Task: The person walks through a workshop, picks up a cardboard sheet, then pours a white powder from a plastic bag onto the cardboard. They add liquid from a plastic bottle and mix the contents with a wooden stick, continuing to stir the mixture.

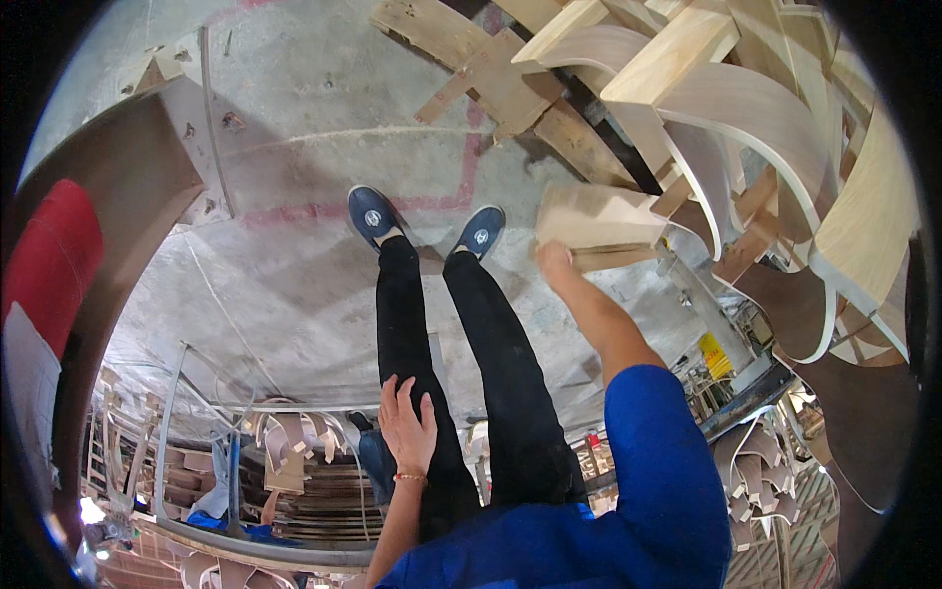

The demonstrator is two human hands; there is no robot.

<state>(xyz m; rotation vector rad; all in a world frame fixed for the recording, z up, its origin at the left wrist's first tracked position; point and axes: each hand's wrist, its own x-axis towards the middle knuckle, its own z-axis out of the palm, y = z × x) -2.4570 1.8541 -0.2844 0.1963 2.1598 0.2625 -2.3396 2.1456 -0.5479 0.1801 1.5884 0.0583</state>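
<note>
My right hand is closed on the near left corner of a pale wooden panel. That panel lies low to the right of my feet, and its far right end meets stacked curved wood pieces. My fingertips are partly hidden behind the panel's edge. My left hand hangs in front of my left thigh with its fingers stretched out and holds nothing. A beaded bracelet circles that wrist.
Curved plywood parts are piled high at the right. Flat boards lie on the concrete floor ahead. At the left stand a large brown curved panel and a red roll. A metal frame stands at the lower left.
</note>
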